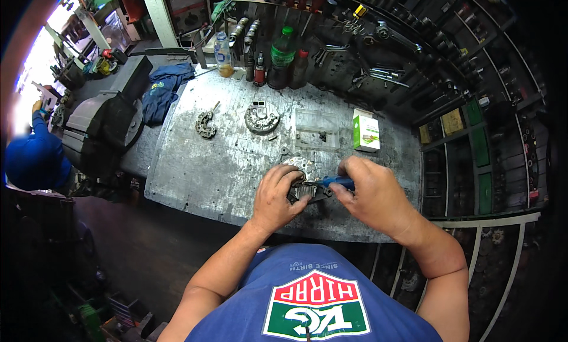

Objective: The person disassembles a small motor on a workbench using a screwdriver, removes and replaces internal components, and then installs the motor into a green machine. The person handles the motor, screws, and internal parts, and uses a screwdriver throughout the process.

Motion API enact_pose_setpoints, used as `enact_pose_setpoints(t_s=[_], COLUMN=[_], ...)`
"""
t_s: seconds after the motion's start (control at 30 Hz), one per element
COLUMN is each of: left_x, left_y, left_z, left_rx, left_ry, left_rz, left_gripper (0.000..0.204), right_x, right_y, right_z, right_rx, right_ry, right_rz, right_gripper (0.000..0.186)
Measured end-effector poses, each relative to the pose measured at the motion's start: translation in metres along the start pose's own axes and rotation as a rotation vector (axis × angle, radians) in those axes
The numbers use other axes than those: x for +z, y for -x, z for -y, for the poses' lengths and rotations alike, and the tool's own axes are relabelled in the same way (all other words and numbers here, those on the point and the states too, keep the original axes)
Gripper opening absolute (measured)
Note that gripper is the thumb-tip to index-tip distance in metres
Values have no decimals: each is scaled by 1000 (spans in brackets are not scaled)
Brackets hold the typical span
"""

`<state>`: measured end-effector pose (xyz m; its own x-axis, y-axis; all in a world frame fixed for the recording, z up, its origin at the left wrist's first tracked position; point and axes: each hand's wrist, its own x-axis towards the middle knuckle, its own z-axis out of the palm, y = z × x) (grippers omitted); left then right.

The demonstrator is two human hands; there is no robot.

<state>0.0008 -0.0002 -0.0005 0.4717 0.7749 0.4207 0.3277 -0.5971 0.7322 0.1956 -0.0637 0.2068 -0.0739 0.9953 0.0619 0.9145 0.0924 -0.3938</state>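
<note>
My left hand (275,195) is closed on the near-left side of a metal alternator housing (305,191) with a finned edge, lying near the table's front. Thumb and fingertips press on it. My right hand (374,191) grips the blue handle of a screwdriver (338,181). Its shaft points left into the housing between my hands; my fingers partly hide the tip. Farther back lies a round slotted end cover (262,117), with a small dark piece (273,137) beside it. A C-shaped metal part (206,124) rests to its left.
A clear plastic tray (316,132) holding small dark pieces stands beside a white and green box (365,131). Bottles (283,52) line the metal table's (195,176) back. Wrenches (387,76) hang behind. A blue cloth (163,93) lies left; a person in blue (38,156) is beyond.
</note>
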Motion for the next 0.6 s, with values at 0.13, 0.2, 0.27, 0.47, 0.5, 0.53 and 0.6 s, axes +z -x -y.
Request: enact_pose_setpoints(t_s=[0.13, 0.2, 0.27, 0.47, 0.5, 0.53, 0.6], left_x=[-2, -2, -4, -12, -12, -12, -11], left_y=[-1, -4, -10, -23, -24, -24, -23], left_z=[1, -2, -4, 1, 2, 3, 3], left_rx=[-5, -12, -20, -61, -54, -51, -51], left_ry=[-29, -128, -237, -146, -132, -132, -128], left_rz=[15, -28, 51, 217, 221, 210, 198], left_gripper=[91, 106, 111, 111, 110, 110, 109], right_x=[-4, -10, -15, -22, -22, -21, -22], right_y=[-7, -13, -17, -23, -24, -25, -27], right_z=[6, 6, 9, 23, 25, 27, 29], right_rx=[-39, -147, -202, -23, 36, 68, -41], right_ry=[-7, -15, -14, 165, 195, 212, 121], right_rz=[74, 132, 197, 369, 394, 400, 301], right_gripper=[29, 27, 26, 27, 28, 29, 32])
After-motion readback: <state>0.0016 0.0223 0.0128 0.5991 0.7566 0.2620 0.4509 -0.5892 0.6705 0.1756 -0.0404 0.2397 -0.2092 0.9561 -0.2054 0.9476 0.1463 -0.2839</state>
